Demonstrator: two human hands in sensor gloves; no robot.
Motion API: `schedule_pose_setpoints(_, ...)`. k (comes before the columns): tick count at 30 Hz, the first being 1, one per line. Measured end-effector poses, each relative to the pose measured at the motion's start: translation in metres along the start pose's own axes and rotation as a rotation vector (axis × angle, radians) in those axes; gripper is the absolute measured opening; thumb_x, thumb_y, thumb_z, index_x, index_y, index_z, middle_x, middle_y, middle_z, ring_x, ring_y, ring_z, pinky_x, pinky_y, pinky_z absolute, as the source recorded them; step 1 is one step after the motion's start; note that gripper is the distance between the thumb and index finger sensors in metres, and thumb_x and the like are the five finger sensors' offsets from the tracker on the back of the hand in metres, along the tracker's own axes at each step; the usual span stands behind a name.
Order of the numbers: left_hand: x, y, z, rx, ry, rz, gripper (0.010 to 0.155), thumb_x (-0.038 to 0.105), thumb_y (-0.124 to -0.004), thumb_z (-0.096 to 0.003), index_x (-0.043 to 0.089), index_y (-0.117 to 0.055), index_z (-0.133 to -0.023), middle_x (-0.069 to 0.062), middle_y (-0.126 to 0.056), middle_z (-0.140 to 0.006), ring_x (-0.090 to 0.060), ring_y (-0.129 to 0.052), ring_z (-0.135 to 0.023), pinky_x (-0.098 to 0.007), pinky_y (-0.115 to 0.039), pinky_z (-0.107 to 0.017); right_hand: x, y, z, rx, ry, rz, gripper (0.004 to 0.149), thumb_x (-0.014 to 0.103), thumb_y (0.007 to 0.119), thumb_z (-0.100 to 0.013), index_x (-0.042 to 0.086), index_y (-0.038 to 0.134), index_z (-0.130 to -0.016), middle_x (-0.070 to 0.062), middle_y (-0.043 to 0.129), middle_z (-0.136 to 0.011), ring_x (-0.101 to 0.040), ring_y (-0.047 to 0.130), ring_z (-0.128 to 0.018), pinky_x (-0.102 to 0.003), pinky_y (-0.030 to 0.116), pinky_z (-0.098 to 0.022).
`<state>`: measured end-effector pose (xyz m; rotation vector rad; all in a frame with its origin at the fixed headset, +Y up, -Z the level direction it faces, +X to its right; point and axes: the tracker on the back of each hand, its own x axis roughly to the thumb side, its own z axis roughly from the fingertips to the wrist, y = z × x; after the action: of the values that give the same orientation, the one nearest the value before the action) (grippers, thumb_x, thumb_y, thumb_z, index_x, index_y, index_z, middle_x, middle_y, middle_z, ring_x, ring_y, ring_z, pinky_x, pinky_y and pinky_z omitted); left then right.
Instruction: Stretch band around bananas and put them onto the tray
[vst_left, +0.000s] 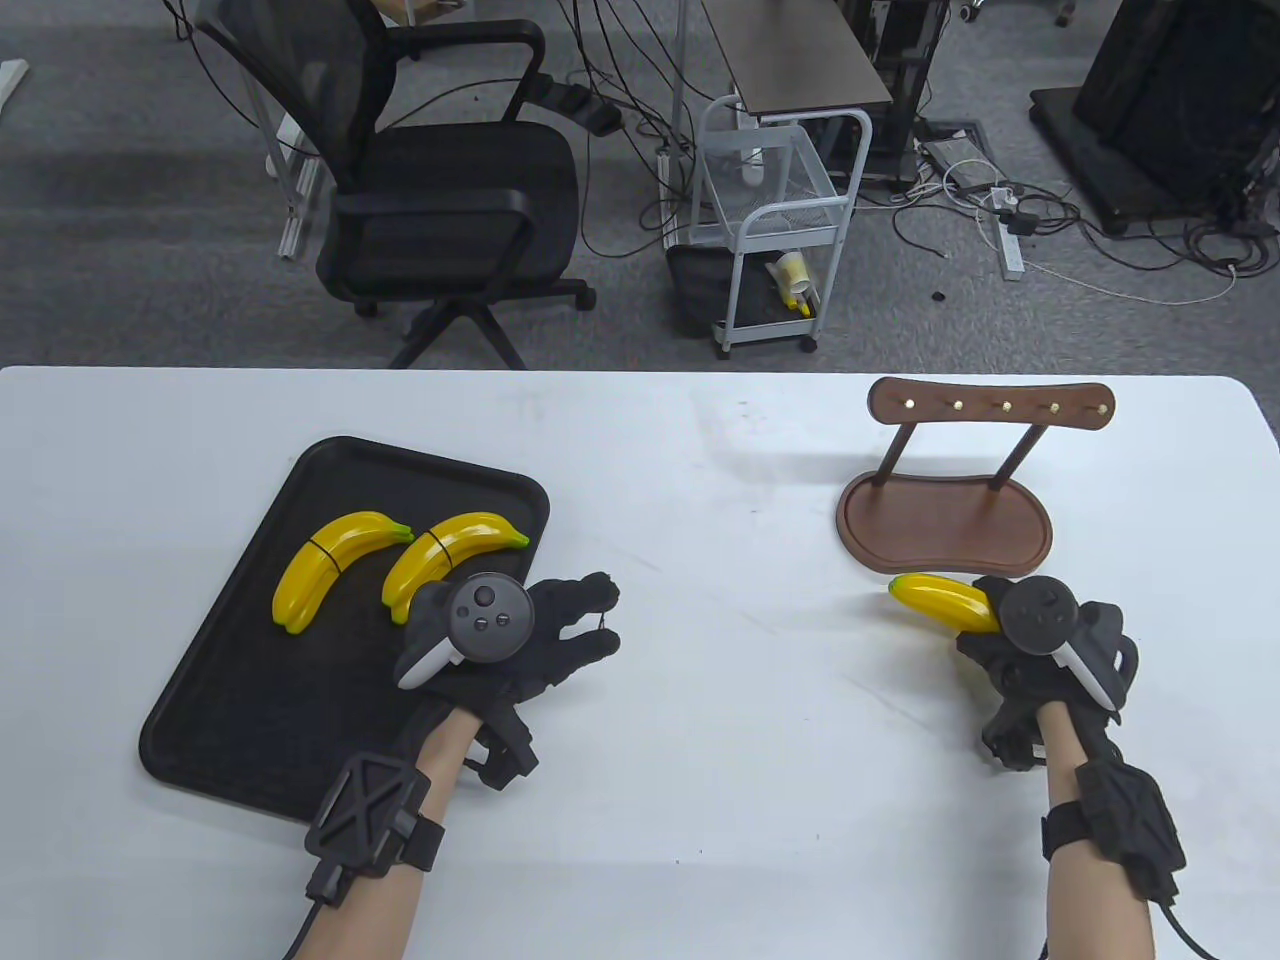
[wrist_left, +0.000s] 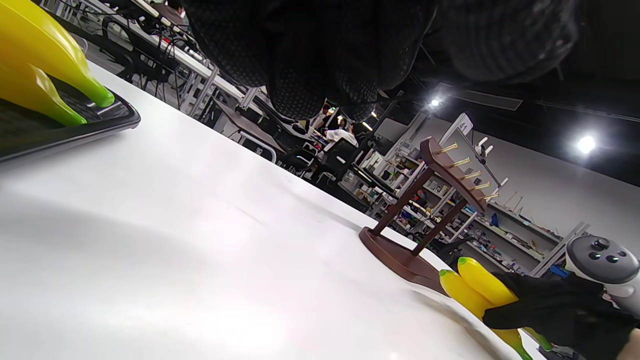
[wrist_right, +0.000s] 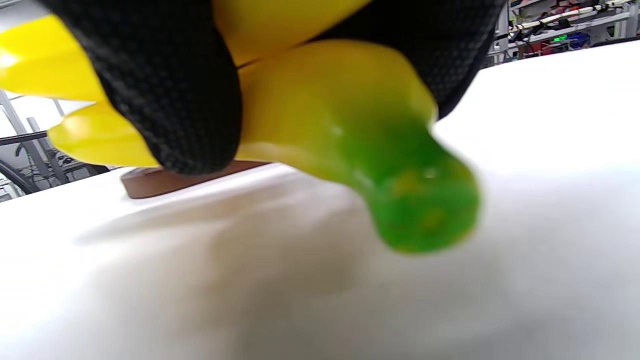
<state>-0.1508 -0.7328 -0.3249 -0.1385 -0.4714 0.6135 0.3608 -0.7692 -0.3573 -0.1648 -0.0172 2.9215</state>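
Nearest, the right hand (vst_left: 1040, 650) is clamped on a pair of bananas (vst_left: 945, 603) just above the white counter (vst_left: 700, 500). The fingers wrap the stem half, which probably leaves the free ends open for a band. Whether this pair has a band I cannot tell.

The left hand (vst_left: 520, 635) hangs over the right edge of the black tray (vst_left: 200, 720), fingers apart and relaxed, holding nothing.

Farther, two banded banana pairs (vst_left: 330, 580) (vst_left: 445, 560) lie side by side on the tray, so they seem finished. The wooden rack (vst_left: 950, 500) stands behind the right hand.
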Motion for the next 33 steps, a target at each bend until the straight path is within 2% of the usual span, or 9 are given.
schedule_pose_setpoints(22, -0.001, 0.0, 0.001, -0.001, 0.009, 0.015, 0.065, 0.057, -0.068, -0.0503, 0.026, -0.061, -0.107, 0.002, -0.076, -0.111, -0.026, -0.08, -0.104, -0.047, -0.062, -0.082, 0.101, -0.033, 0.01, -0.067, -0.249, -0.002, 0.068, 0.036, 0.095, -0.043, 0.014, 0.066, -0.101, -0.012, 0.08, -0.1, -0.035, 0.092, -0.077, -0.047, 0.083, -0.054)
schedule_pose_setpoints(33, -0.001, 0.0, 0.001, -0.004, 0.008, 0.03, 0.066, 0.057, -0.068, -0.0502, 0.025, -0.061, -0.107, 0.002, -0.077, -0.11, -0.026, -0.08, -0.103, -0.047, -0.062, -0.082, 0.143, -0.035, 0.015, -0.077, -0.327, -0.045, 0.068, 0.036, 0.095, -0.043, 0.014, 0.066, -0.101, -0.012, 0.08, -0.1, -0.035, 0.092, -0.077, -0.047, 0.083, -0.053)
